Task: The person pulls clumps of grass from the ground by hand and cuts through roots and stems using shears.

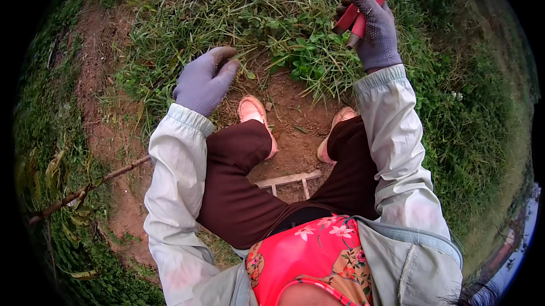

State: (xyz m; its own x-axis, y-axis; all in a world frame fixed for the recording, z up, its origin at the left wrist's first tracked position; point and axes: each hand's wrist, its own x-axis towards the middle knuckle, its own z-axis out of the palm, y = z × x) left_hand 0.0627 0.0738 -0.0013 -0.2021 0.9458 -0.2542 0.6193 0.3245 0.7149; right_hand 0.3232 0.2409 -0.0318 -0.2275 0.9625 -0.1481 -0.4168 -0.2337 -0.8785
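Note:
My right hand [377, 33], in a purple-grey knitted work glove, grips red-handled pruning shears [359, 18] at the upper right, their metal end pointing to the top edge of the view. The blades are partly cut off by the picture's edge. At the upper left of centre, my left hand [206, 80], in a matching glove, hovers over the grass with thumb and fingers apart and nothing visible between them. Green grass and weeds [238, 12] grow in front of both hands.
Between my pink shoes [254, 112] lies bare reddish soil [294, 114]. Part of a wooden frame [289, 179], perhaps a low stool, shows between my legs. A branch [106, 176] with drooping leaves reaches in from the left, close to my left sleeve.

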